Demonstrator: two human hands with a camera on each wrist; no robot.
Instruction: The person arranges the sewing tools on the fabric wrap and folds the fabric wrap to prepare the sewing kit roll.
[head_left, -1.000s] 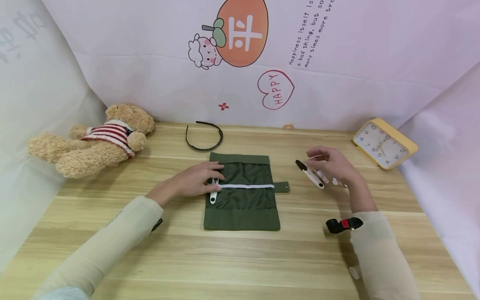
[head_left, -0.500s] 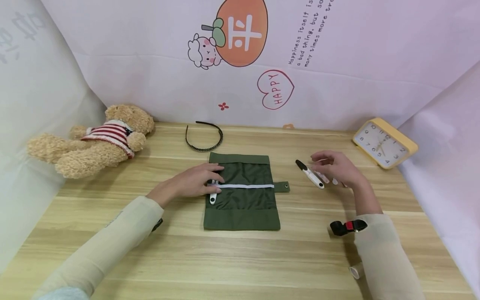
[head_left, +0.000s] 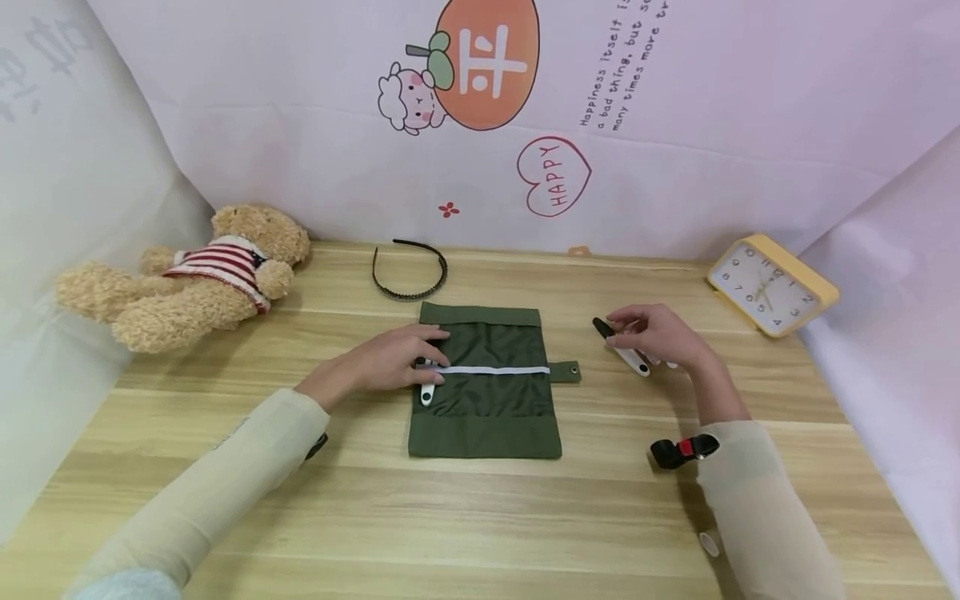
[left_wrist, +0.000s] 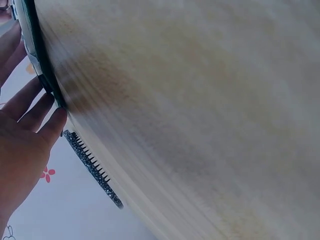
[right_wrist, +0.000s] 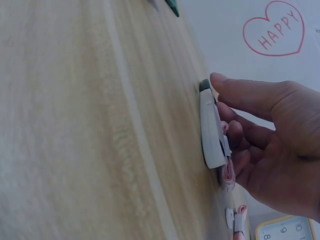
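Dark green rectangular fabric roll (head_left: 487,437), spread flat on the pale wood-grain table (head_left: 480,525), as I follow it over the remote feed. A narrow white band (head_left: 495,370) crosses its middle, and a green snap tab (head_left: 565,372) extends unfastened from its right edge. I judge the work to be partway along. One slim white-bodied tool with a dark upper part (head_left: 427,393) already lies at the roll's left edge; fingers cover its meeting with the band, so I cannot tell whether it is fully tucked under. A second slim white tool with a black end (head_left: 633,360) is not yet on the roll and lies to its right, well apart from it. Pink looped bundles with white wraps (right_wrist: 228,172) lie beside this second tool, also off the roll.

Pose: the left hand (head_left: 382,362) reaches in from the left, back upward, fingers extended over the roll's edge; I read its grip as relaxed, resting there rather than clenched. The right hand (head_left: 663,333) arches above the second tool, thumb stretched toward the black end, the other fingers bent on the far side. Whether this grip pinches the tool or merely surrounds it, I cannot tell.
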